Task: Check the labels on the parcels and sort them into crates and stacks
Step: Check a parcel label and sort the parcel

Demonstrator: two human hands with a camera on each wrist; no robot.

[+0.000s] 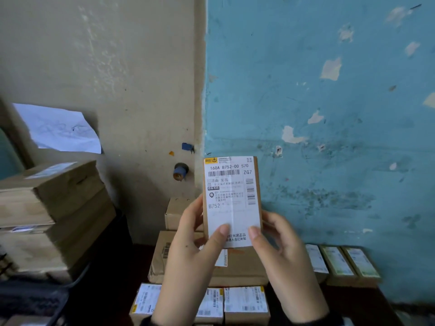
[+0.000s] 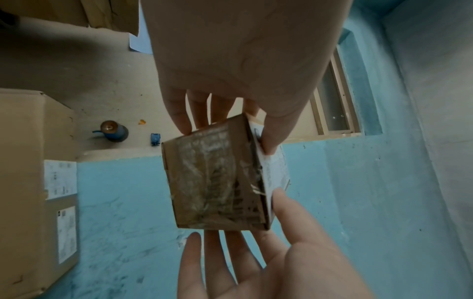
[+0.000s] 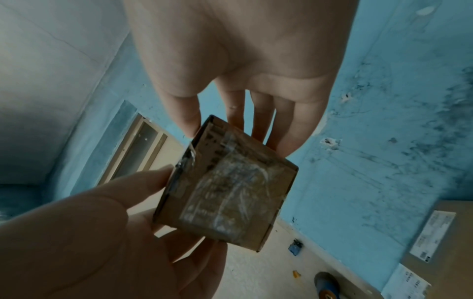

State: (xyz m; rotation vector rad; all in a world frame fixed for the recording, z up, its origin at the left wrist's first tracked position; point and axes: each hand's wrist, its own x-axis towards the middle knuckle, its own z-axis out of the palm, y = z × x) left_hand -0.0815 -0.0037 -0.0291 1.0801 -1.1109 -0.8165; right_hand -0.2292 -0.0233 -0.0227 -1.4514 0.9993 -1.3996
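Cardboard parcel stands upright, long axis vertical, label facing the person, left hand and right hand pinching its lower end equally close.

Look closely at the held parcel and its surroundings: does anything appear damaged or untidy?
The parcel looks intact, but its label overhangs the bottom edge. The blue wall has patches of flaked paint. Nothing else stands out.
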